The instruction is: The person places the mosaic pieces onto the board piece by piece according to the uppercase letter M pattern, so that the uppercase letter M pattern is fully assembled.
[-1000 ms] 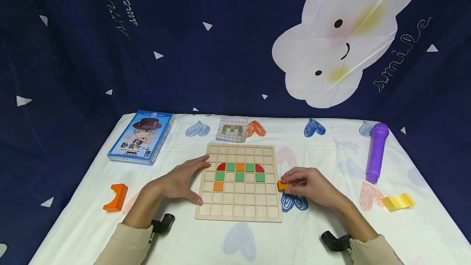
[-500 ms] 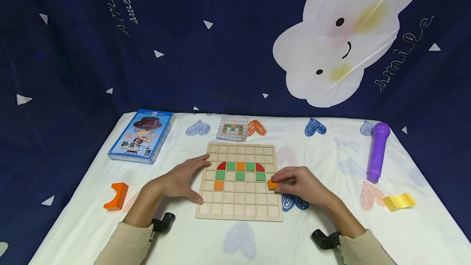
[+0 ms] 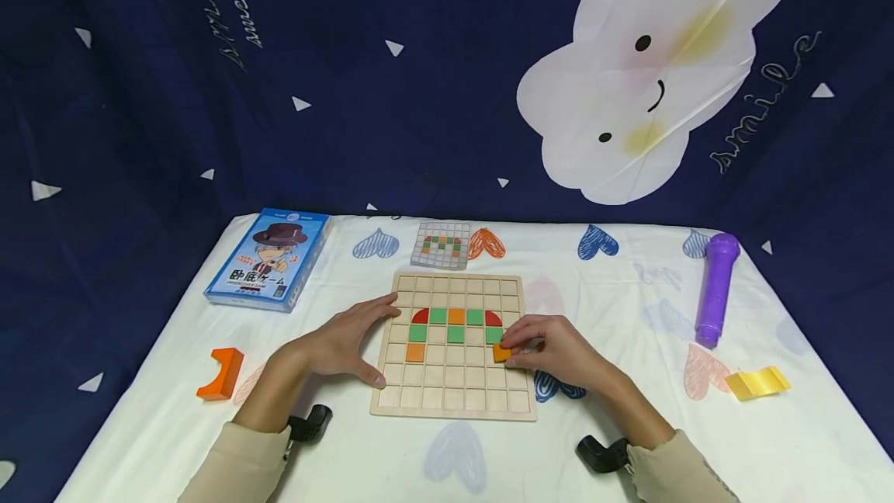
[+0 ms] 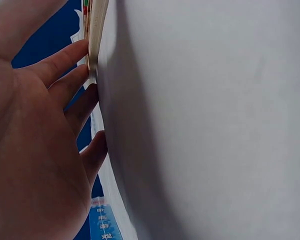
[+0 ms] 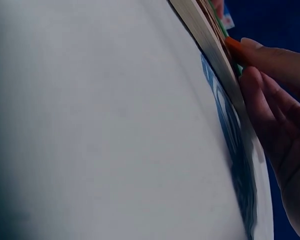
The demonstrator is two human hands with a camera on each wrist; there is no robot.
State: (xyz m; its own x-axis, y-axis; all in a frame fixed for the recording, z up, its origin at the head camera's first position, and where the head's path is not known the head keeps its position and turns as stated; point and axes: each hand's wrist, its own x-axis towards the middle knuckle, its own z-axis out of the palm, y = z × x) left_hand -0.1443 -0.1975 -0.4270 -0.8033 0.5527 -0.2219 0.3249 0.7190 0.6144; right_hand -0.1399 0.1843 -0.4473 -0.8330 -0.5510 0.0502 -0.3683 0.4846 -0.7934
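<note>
A wooden grid board (image 3: 443, 404) lies flat on the table. Green square tiles (image 3: 455, 334), red quarter-round tiles (image 3: 421, 317) and orange tiles (image 3: 415, 352) fill some of its cells. My left hand (image 3: 338, 344) touches the board's left edge with spread thumb and fingers; in the left wrist view the fingers (image 4: 72, 85) are fairly straight. With thumb and fingertips my right hand (image 3: 555, 348) pinches an orange square tile (image 3: 500, 353) over the right part of the board, just below a green tile. In the right wrist view this orange tile (image 5: 234, 46) looks tilted, partly hidden by the fingers.
Behind the board lies a small pattern card (image 3: 441, 245) with a similar tile picture. A blue game box (image 3: 268, 261) and an orange notched block (image 3: 221, 374) are at the left. On the right are a purple microphone-shaped object (image 3: 717, 289) and a curved yellow block (image 3: 757, 383).
My right hand has moved left with the orange tile, from beside the board's right edge to over the cell below the right green tile. My left hand has stayed in place.
</note>
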